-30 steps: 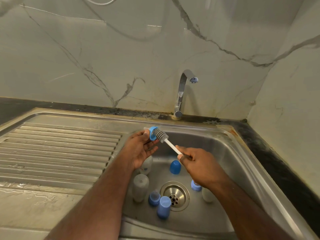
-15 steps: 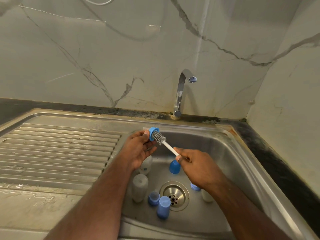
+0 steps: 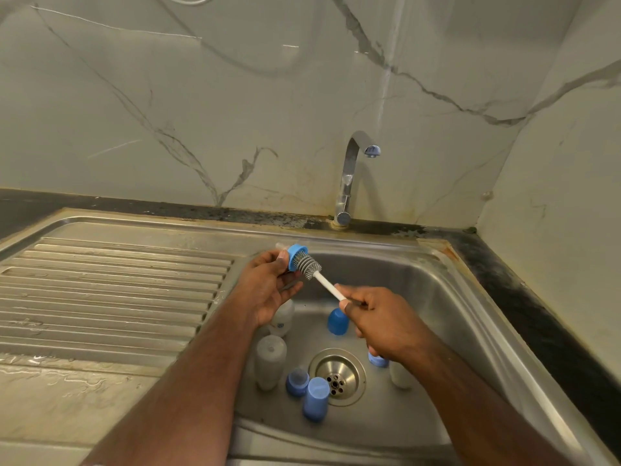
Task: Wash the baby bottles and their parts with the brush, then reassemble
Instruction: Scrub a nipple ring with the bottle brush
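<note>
Over sink [image 3: 437, 297], left hand [image 3: 265, 290] pinching one collar [image 3: 295, 257], right hand [image 3: 379, 317] gripping one brush [image 3: 311, 265] (bristles inside), three bottles below.

Home kitchen: stainless sink [image 3: 470, 297] with ribbed drainboard [image 3: 117, 284], chrome tap [image 3: 347, 183], marble-look wall tiles [image 3: 201, 95], dark tabletop [image 3: 537, 317].

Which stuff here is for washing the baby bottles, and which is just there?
For the job:
blue ring in the left hand
brush in the right hand
bottles
blue caps
sink
tap

Just there:
draining board
marble wall
</note>
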Action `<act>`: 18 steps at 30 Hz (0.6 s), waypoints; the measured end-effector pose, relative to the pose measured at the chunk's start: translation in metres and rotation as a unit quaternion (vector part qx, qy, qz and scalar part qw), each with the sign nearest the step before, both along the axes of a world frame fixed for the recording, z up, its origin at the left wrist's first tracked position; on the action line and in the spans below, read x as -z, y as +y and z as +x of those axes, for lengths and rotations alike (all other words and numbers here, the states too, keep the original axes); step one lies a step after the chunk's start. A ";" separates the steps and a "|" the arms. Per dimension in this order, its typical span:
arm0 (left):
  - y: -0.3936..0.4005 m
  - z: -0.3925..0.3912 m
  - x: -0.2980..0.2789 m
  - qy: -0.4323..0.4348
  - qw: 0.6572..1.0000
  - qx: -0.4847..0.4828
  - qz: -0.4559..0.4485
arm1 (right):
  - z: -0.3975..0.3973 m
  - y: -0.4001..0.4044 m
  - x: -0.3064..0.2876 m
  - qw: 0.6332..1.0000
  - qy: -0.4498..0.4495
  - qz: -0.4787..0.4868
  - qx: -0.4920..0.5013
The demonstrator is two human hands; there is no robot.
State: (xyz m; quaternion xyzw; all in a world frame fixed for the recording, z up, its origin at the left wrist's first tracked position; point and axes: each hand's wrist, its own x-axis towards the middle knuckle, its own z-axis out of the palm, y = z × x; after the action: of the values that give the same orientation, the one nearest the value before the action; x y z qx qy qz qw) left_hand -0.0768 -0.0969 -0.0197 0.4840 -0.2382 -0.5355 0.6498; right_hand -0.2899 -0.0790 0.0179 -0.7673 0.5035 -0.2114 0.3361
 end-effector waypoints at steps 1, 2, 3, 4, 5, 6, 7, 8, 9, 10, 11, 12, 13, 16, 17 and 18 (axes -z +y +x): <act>0.000 -0.001 -0.001 0.000 1.000 0.001 0.000 | 0.000 0.000 0.000 0.999 0.028 -0.045 0.001; 0.001 -0.001 -0.001 0.001 1.000 0.001 -0.001 | 0.001 0.000 0.001 0.995 0.064 -0.081 0.000; 0.001 -0.002 -0.002 0.003 1.000 0.002 -0.001 | 0.002 0.001 0.000 0.990 0.098 -0.103 0.000; 0.002 -0.002 -0.003 0.004 1.000 0.002 -0.002 | 0.003 0.002 -0.001 0.986 0.124 -0.113 0.000; 0.002 -0.003 -0.003 0.004 1.000 0.000 0.000 | 0.003 0.002 -0.002 0.983 0.145 -0.115 -0.001; 0.002 -0.003 -0.003 0.006 1.000 -0.004 0.001 | 0.004 0.002 -0.002 0.981 0.158 -0.111 -0.007; 0.002 -0.003 -0.004 0.007 1.000 -0.006 0.002 | 0.005 0.001 -0.002 0.983 0.157 -0.097 -0.017; 0.003 -0.003 -0.004 0.009 1.000 -0.008 0.001 | 0.005 0.001 -0.002 0.988 0.134 -0.068 -0.024; 0.003 -0.003 -0.005 0.012 1.000 -0.007 -0.001 | 0.005 0.001 -0.002 0.995 0.090 -0.021 -0.028; 0.004 -0.004 -0.006 0.019 1.000 -0.007 -0.004 | 0.004 0.001 -0.001 0.998 0.034 0.033 -0.028; 0.004 -0.004 -0.007 0.028 1.000 -0.006 -0.006 | 0.002 0.001 0.001 0.996 -0.025 0.082 -0.023; 0.004 -0.004 -0.007 0.039 0.999 -0.004 -0.007 | 0.001 0.000 0.002 0.990 -0.077 0.117 -0.015; 0.005 -0.003 -0.008 0.048 0.999 -0.001 -0.006 | -0.001 0.001 0.003 0.984 -0.115 0.136 -0.009; 0.006 -0.002 -0.007 0.057 0.998 0.011 -0.012 | 0.001 0.001 0.003 0.979 -0.150 0.138 0.010; 0.007 -0.002 -0.008 0.056 0.998 0.014 -0.013 | 0.002 0.001 0.003 0.979 -0.154 0.135 0.016; 0.008 -0.002 -0.009 0.053 0.998 0.021 -0.015 | 0.003 0.000 0.003 0.978 -0.159 0.136 0.017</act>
State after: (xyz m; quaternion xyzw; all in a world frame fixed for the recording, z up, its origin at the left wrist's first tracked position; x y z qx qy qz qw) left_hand -0.0789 -0.0893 -0.0106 0.4398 -0.2219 -0.5703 0.6573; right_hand -0.2873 -0.0787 0.0146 -0.6622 0.4808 -0.2655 0.5097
